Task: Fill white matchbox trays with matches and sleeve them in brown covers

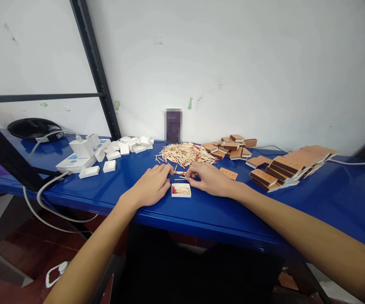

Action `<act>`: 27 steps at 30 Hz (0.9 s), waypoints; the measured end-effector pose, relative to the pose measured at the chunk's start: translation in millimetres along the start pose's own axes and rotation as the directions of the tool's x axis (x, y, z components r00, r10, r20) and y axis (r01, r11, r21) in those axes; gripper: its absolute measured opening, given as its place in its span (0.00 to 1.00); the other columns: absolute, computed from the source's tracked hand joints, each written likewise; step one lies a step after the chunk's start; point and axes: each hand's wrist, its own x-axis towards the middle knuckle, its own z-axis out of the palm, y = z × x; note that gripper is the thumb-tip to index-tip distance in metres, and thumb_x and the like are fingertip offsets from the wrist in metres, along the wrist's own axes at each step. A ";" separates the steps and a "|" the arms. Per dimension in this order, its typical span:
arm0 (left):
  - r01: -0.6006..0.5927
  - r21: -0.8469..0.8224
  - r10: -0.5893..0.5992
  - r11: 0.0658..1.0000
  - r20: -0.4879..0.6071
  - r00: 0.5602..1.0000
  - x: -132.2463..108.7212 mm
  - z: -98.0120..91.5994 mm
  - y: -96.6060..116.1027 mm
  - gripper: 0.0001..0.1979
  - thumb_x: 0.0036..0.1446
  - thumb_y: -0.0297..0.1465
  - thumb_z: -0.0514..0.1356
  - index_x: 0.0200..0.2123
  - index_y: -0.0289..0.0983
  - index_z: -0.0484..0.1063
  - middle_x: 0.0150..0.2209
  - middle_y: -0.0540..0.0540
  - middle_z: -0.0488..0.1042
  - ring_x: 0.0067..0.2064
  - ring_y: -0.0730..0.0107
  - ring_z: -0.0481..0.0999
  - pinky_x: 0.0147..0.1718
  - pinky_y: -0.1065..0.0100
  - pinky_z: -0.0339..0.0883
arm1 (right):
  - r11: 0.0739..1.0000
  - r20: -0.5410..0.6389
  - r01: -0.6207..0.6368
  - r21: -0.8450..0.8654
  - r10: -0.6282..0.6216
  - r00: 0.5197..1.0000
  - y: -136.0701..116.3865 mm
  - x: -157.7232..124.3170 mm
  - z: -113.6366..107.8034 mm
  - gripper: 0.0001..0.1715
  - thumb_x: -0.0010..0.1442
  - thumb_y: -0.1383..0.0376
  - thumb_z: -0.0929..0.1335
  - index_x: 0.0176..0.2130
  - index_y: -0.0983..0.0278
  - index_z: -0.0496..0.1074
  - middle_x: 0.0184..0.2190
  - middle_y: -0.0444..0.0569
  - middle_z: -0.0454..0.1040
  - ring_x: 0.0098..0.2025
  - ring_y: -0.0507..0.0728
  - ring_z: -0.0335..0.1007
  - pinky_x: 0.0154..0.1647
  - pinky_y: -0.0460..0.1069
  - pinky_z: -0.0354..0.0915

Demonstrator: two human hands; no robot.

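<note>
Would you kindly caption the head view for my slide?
Left hand and right hand at loose matches, near a matchbox tray holding matches.

Bare blue tabletop (106, 185) gives a hand room to pass left of the left hand (153, 185), short of the white matchbox trays (124, 148). Between it and the right hand (210, 179) the gap is narrow, with a match-filled tray (181, 196) at its near end and the matchstick heap (187, 154) blocking the far end. Stacked matchboxes (291, 164) obstruct the right; the power strip (70, 164) and black post (96, 67) hem in the far left.
</note>
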 end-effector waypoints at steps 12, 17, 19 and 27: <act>-0.093 -0.010 0.093 0.996 0.015 0.996 -0.3 3.0 -6.8 0.21 0.69 0.31 0.44 0.60 0.46 0.64 0.49 0.42 0.67 0.48 0.57 0.66 0.49 0.54 0.62 | 0.998 -0.023 0.050 0.049 -0.049 0.999 -1.3 -0.3 -3.2 0.15 0.66 0.71 0.62 0.47 0.62 0.74 0.37 0.49 0.74 0.39 0.56 0.68 0.41 0.51 0.62; -0.101 -0.020 0.101 0.995 0.017 0.995 0.7 3.4 -7.1 0.20 0.69 0.31 0.44 0.59 0.46 0.66 0.49 0.43 0.67 0.49 0.58 0.66 0.50 0.55 0.61 | 0.997 0.028 0.077 0.002 -0.077 0.997 3.5 -1.6 -1.0 0.19 0.67 0.71 0.60 0.50 0.59 0.75 0.39 0.50 0.70 0.39 0.56 0.68 0.40 0.51 0.62; -0.102 -0.018 0.102 0.995 0.021 0.995 0.9 3.1 -6.9 0.20 0.69 0.31 0.44 0.59 0.46 0.66 0.49 0.43 0.67 0.49 0.58 0.66 0.50 0.55 0.61 | 0.997 0.041 0.078 -0.001 -0.078 0.996 4.0 -1.5 -0.8 0.19 0.67 0.70 0.60 0.50 0.58 0.75 0.39 0.50 0.70 0.40 0.56 0.68 0.41 0.51 0.62; -0.079 -0.021 0.080 0.997 0.034 0.996 0.9 0.3 -3.4 0.20 0.70 0.33 0.44 0.58 0.45 0.68 0.48 0.42 0.68 0.50 0.57 0.67 0.51 0.55 0.62 | 0.998 0.019 0.062 0.022 -0.063 0.998 6.2 0.6 -1.2 0.12 0.65 0.71 0.63 0.42 0.61 0.75 0.39 0.50 0.70 0.39 0.56 0.68 0.39 0.50 0.63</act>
